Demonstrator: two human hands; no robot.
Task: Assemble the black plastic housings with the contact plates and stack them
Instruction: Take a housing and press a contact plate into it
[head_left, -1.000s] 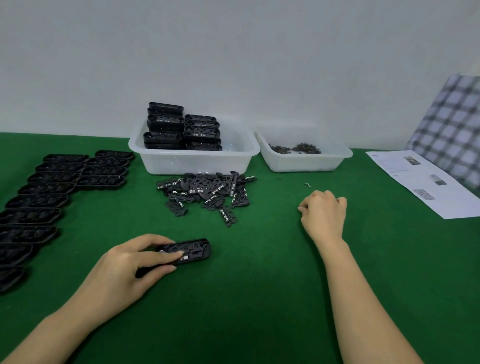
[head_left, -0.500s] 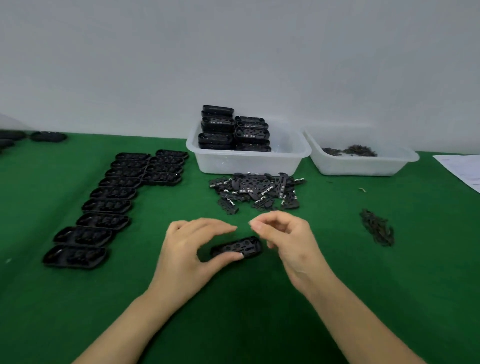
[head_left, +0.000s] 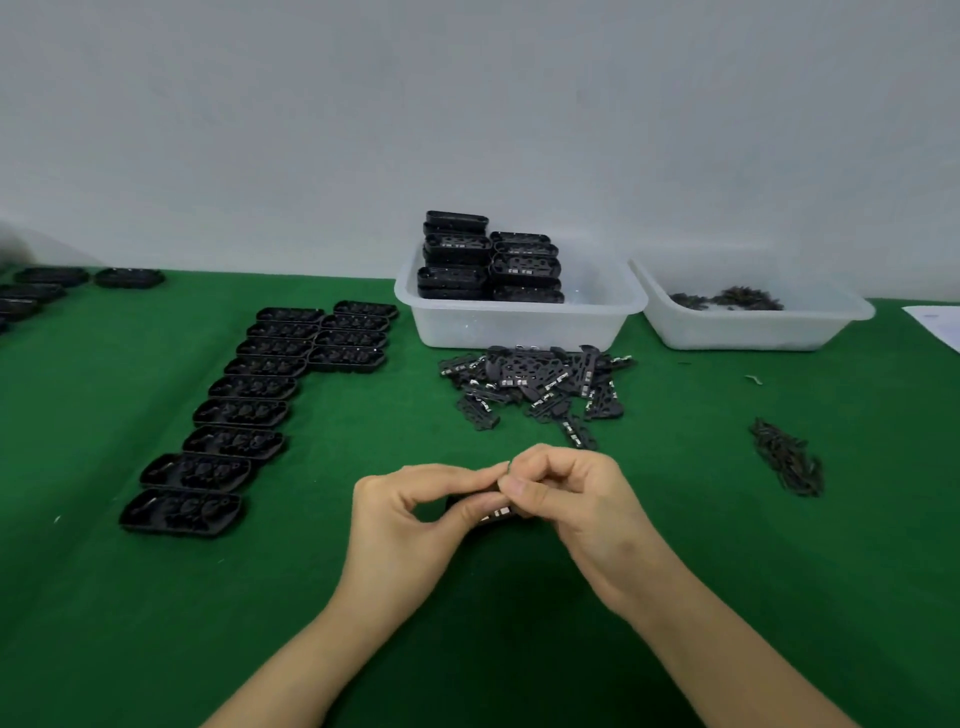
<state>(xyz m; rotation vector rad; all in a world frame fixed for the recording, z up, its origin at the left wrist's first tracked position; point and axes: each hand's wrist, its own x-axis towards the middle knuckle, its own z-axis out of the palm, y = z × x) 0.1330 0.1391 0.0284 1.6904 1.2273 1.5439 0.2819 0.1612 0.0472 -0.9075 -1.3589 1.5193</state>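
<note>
A black plastic housing (head_left: 493, 513) lies low over the green table between my two hands, mostly hidden by the fingers. My left hand (head_left: 415, 519) pinches its left end between thumb and forefinger. My right hand (head_left: 571, 499) curls over its right end, thumb and fingers on it. A loose pile of contact plates (head_left: 535, 379) lies just beyond the hands. Rows of open housings (head_left: 249, 410) run along the left. Stacked finished housings (head_left: 488, 260) stand in a white tub (head_left: 519, 325).
A second white tub (head_left: 753, 327) at the back right holds small dark metal pieces. A small heap of dark parts (head_left: 787, 457) lies on the right. More housings (head_left: 52, 283) sit at the far left edge. A paper sheet (head_left: 940, 322) shows at the right edge.
My right hand came from the right side of the table to the housing and now closes on its right end. The view swung left, so the tubs and rows shifted right.
</note>
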